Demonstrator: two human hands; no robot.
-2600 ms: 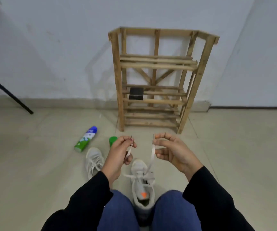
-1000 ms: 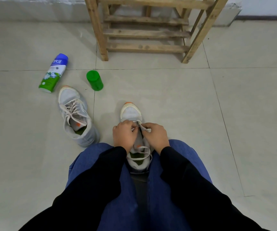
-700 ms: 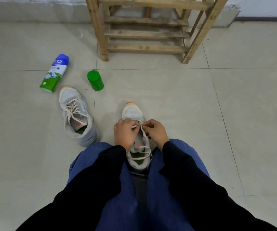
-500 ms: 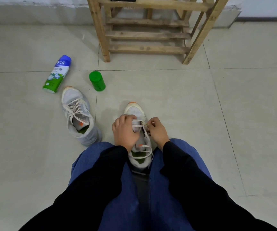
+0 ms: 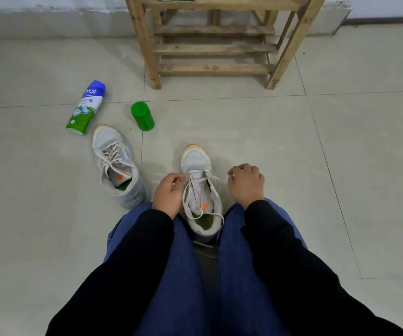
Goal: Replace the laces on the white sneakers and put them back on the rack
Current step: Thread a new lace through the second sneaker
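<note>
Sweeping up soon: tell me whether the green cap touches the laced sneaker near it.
Apart. The head view shows bare floor between the green cap and the laced sneaker.

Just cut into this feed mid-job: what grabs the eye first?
A white sneaker stands between the person's knees, with the left hand and right hand each pinching an end of its loose lace. The second sneaker, laced, sits to its left, near a lying spray can and a green cap. The wooden rack stands behind.
</note>
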